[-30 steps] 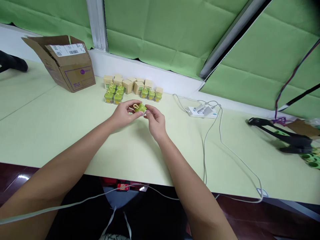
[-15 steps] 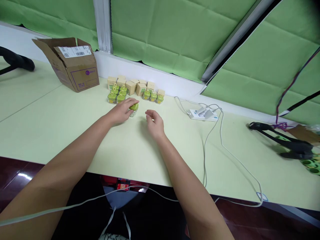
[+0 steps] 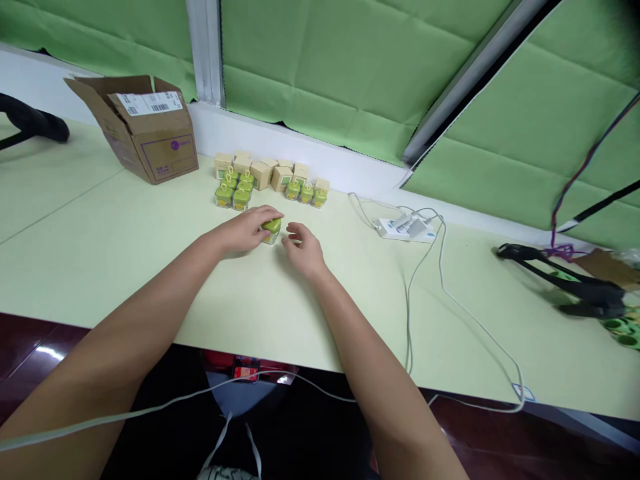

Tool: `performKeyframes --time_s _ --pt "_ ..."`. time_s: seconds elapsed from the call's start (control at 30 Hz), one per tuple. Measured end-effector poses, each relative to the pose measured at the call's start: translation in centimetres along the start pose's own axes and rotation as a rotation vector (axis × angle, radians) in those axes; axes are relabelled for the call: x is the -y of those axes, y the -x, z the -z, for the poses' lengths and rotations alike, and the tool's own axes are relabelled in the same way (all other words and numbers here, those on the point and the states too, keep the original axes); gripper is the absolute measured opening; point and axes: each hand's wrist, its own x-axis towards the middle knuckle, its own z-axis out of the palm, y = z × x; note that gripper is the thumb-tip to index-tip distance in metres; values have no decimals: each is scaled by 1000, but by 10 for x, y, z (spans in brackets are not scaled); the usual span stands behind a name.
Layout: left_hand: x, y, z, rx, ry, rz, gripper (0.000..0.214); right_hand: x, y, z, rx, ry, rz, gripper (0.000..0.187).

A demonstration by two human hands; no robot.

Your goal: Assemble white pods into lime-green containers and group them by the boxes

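My left hand (image 3: pixel 250 229) is closed round a small clear jar with a green lid (image 3: pixel 273 229), at or just above the table top. Just to its right, my right hand (image 3: pixel 304 249) is held with curved fingers apart, holding nothing, close to the jar but seemingly not touching it. Behind my left hand stands a cluster of similar green-lidded jars (image 3: pixel 242 199) with looped tops. Three more such jars (image 3: pixel 306 193) stand in a row farther right. Small tan cardboard boxes (image 3: pixel 261 175) line up behind them.
A large open cardboard box (image 3: pixel 167 150) stands at the back left. To the right a white power strip (image 3: pixel 406 229) holds plugs, and its cables run over the table (image 3: pixel 320 313) to the front edge. A black stand (image 3: pixel 570 280) is at far right. Green blinds hang behind.
My left hand has drawn the jar a little toward me and to the right. My right hand has shifted slightly left, nearer to the jar.
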Motion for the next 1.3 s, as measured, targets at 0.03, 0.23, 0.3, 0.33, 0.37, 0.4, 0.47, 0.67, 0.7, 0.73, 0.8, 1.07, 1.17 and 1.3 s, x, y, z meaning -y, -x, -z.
performKeyframes --time_s 0.03,0.23,0.3,0.33,0.37,0.4,0.47,0.67,0.7,0.73,0.8,1.07,1.17,1.3 --pt "-3 1 -1 5 14 -4 56 -1 0 0 26 16 19 52" --pt "-11 0 -6 32 117 -4 53 -7 -3 1 144 71 173 69" --pt "-12 0 -6 30 151 14 55 -9 -4 3 162 63 170 65" --pt "-12 -1 -6 27 171 23 56 -9 -4 4 169 57 165 63" --pt "-13 -1 -6 23 187 28 57 -9 -4 6 178 55 159 61" --pt "-14 -1 -5 22 198 32 57 -9 -4 7 191 56 153 61" --pt "-16 -1 -4 25 201 42 57 -9 -3 11 218 55 146 58" --pt "-20 1 -1 73 149 47 56 -6 -2 18 273 12 149 54" --pt "-20 1 -1 75 139 41 55 -6 -2 19 283 10 147 53" --pt "-20 1 -2 78 133 38 54 -6 -3 20 292 6 146 51" --pt "-17 2 -3 94 143 45 53 -7 -2 21 303 -12 139 51" --pt "-10 0 -10 73 274 100 49 1 -1 21 307 -40 67 59" --pt "-9 -1 -11 48 285 101 54 32 5 42 146 71 23 54" --pt "-10 0 -10 38 308 110 57 100 65 74 91 -28 127 5"
